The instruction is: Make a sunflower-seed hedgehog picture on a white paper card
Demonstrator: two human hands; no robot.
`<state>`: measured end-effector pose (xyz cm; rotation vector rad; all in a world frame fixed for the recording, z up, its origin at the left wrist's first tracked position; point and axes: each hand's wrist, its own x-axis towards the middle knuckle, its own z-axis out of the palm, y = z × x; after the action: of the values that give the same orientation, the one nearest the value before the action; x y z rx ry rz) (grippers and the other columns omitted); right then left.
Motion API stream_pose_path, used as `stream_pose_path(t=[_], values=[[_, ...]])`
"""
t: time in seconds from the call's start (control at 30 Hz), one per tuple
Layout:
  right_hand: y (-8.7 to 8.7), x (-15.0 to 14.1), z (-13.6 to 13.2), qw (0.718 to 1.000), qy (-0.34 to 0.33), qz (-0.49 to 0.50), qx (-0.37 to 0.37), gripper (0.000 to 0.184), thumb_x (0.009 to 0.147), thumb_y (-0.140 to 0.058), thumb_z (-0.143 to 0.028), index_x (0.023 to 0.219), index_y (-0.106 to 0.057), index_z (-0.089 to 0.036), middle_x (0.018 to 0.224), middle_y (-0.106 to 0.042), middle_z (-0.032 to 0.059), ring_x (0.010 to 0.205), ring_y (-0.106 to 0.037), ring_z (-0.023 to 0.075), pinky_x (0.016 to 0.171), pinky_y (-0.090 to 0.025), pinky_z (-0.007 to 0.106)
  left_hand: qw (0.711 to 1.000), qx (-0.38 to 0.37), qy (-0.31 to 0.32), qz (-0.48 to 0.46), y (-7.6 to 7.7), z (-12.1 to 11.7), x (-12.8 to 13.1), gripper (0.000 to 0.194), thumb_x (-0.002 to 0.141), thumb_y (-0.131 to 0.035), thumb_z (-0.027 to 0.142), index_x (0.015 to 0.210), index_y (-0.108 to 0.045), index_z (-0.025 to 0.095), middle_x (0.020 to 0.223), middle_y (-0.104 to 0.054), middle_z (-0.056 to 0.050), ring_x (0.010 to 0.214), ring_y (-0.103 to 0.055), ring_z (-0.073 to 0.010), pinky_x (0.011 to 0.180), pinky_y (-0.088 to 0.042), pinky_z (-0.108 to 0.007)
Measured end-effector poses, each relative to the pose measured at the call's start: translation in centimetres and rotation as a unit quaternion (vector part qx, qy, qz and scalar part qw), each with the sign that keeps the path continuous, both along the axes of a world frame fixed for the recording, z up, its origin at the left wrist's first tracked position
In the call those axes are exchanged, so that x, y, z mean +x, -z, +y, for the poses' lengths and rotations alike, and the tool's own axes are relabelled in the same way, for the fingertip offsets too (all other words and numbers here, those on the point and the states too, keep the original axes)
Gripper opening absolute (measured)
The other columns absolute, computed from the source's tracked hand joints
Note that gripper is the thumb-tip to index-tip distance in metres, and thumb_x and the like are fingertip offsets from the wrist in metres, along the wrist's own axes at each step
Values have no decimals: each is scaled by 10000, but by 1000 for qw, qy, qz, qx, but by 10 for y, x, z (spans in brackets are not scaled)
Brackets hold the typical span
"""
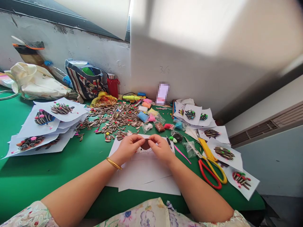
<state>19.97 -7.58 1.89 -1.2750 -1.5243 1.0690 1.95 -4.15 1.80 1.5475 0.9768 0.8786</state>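
Observation:
Between the thumbs and fingers of both hands is a flattened, rounded piece of brown modelling clay [145, 144]. My left hand [126, 148] pinches its left edge, and my right hand [162, 148] pinches the right edge. Directly beneath lies white paper [144, 176] in a small stack; a few drawn lines show just below the clay. Past my fingertips spreads a heap of striped sunflower seeds [120, 116]. To the right of my right hand are a pink modelling tool [182, 154] and a black pen [169, 143], partly hidden by that hand.
Scissors [210, 167] with red and yellow handles lie on the right beside a yellow utility knife [207, 149]. Paper sheets with seed hedgehogs [60, 126] are piled left; others line the right edge. Bagged coloured clay [143, 116], a red flask [113, 86] and bags stand behind.

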Motion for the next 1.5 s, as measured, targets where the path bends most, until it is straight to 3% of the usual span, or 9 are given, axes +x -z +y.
stream_pose_path(t=[0.1,0.3,0.47,0.6,0.83,1.0,1.17,1.33,1.5], values=[[0,0,0,999,-11,-37,12,116,894,-549,-275,852,-630,-203,825,-720,18,806,-675,175,778,-516,324,999,27,-15,5,1,-1,1,266,810,-675,409,929,-730,178,913,-734,-73,810,-682,-203,713,-549,-309],[3,0,1,995,-10,-86,42,124,853,-606,-285,934,-653,-204,920,-704,35,857,-628,186,798,-490,329,999,29,-18,18,-1,-3,1,244,860,-623,406,787,-666,177,742,-693,-37,688,-665,-177,628,-534,-282],[5,1,1,994,-1,-98,50,110,878,-561,-269,863,-650,-206,896,-687,33,864,-614,186,777,-474,314,1000,20,-20,-13,1,-2,2,317,844,-641,399,1070,-670,179,842,-719,-43,758,-684,-189,653,-547,-291],[3,0,0,989,0,-132,65,89,853,-568,-254,797,-617,-205,838,-661,17,843,-591,185,763,-451,307,997,66,-19,39,5,-2,2,189,836,-632,350,855,-696,173,839,-704,-55,788,-660,-193,674,-531,-291],[4,0,-1,998,1,-60,33,106,897,-537,-300,881,-595,-212,855,-682,0,831,-629,164,781,-482,298,994,93,-29,42,6,-1,1,233,868,-605,356,985,-706,182,947,-715,-63,868,-658,-197,761,-529,-312],[4,0,0,996,2,-71,45,101,867,-569,-285,895,-629,-207,895,-686,14,853,-626,170,797,-483,306,994,91,-15,61,6,-1,1,225,885,-578,355,801,-686,177,806,-693,-43,759,-637,-177,720,-513,-303],[5,1,1,997,-1,-71,41,127,882,-550,-288,864,-645,-205,854,-690,18,826,-632,174,788,-490,315,995,79,-31,45,6,-1,2,253,861,-608,378,972,-720,179,937,-728,-67,856,-665,-203,770,-532,-323],[4,1,0,996,12,-73,49,128,864,-595,-311,919,-646,-207,909,-704,24,863,-637,180,803,-497,318,997,65,-31,39,5,-2,1,221,849,-618,372,805,-707,174,797,-709,-44,739,-660,-178,682,-539,-294],[2,0,-1,1000,-11,-26,13,133,888,-582,-310,896,-665,-205,889,-740,31,854,-685,187,823,-520,330,999,13,-29,-16,2,-2,2,313,849,-625,398,1051,-692,169,834,-730,-43,740,-686,-179,671,-563,-298]])
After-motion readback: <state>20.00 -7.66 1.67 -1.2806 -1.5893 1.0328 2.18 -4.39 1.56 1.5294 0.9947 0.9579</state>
